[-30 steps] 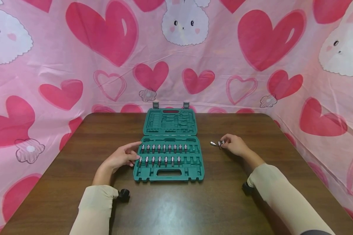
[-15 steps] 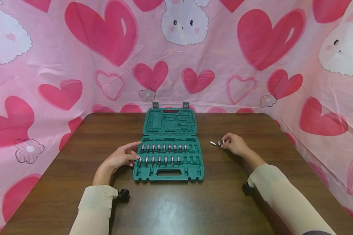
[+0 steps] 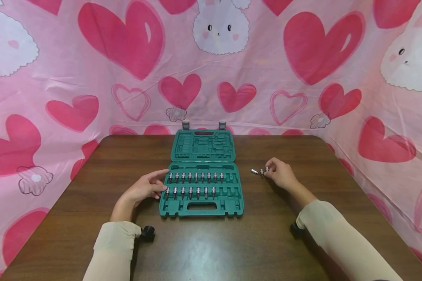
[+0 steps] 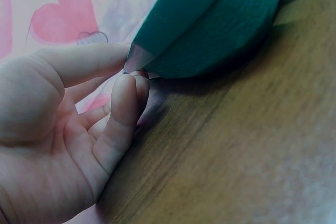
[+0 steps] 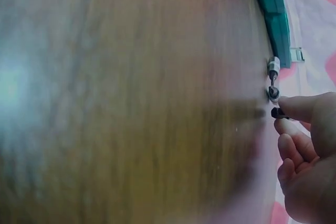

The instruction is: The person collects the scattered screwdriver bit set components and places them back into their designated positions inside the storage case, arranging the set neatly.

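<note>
A green socket case (image 3: 202,208) lies unfolded on the table, with two rows of silver bit sockets (image 3: 196,177) standing in its slots. My left hand (image 3: 142,189) holds the case's left edge; in the left wrist view the thumb and fingertips (image 4: 126,98) meet at the green rim. To the right of the case, my right hand (image 3: 280,173) pinches a small bit socket (image 5: 278,113) between thumb and finger, its dark tip showing. Two more bit sockets lie beside it on the wood: one tilted (image 3: 254,171), and another (image 3: 261,171) close to the fingertips.
The case lid (image 3: 204,146) lies back toward the pink cloth wall (image 3: 211,97), its two latches (image 3: 222,125) sticking up at the far edge. Several slots at the right end of both rows (image 3: 231,191) hold no socket. Brown wooden table (image 3: 204,249) surrounds the case.
My right hand has barely shifted, its wrist and forearm moving slightly, with the bit socket still between the fingers. The left hand and the case stay in place.
</note>
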Tool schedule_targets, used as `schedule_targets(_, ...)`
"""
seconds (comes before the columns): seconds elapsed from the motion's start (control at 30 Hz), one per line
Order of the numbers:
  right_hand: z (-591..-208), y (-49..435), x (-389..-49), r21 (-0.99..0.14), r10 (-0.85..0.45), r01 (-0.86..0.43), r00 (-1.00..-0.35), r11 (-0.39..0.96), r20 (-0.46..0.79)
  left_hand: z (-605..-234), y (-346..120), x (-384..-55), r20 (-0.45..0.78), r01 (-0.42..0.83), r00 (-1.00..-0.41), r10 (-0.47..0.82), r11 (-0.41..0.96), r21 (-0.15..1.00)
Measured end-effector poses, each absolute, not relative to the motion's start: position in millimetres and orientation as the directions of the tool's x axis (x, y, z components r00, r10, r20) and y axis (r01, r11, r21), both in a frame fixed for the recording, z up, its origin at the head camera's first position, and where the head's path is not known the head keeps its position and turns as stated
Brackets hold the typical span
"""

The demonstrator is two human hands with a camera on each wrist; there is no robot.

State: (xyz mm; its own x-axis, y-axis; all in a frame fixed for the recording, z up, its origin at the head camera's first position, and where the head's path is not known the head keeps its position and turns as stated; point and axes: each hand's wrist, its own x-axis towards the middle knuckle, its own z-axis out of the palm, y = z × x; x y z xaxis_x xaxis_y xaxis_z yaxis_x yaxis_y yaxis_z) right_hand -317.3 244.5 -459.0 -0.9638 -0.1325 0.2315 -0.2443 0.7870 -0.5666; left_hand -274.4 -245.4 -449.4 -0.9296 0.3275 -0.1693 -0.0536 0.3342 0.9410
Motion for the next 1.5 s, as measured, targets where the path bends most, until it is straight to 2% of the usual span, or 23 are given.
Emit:
schedule_targets(0.27,-453.2,230.6,-312.5,-0.606,-0.103,-0.285,-0.943,0.743,0.317,-446.6,-244.9,-273.8,-0.166,-0.050,-0.926,0.338,0.328,0.943)
schedule_targets(0.57,-448.5,214.5,-307.6,-0.654,-0.098,-0.285,-0.946,0.700,0.308,-447.0,-245.4,-273.1,-0.176,-0.060,-0.927,0.330,0.334,0.941)
schedule_targets(0.87,-450.8,196.3,-300.7,-0.660,-0.139,-0.381,-0.911,0.648,0.389,-448.4,-244.1,-274.3,-0.172,-0.058,-0.929,0.329,0.329,0.943)
schedule_targets(1.5,-450.7,155.3,-292.0,-0.716,-0.199,-0.379,-0.924,0.586,0.327,-449.5,-245.4,-274.8,-0.170,-0.055,-0.929,0.329,0.331,0.942)
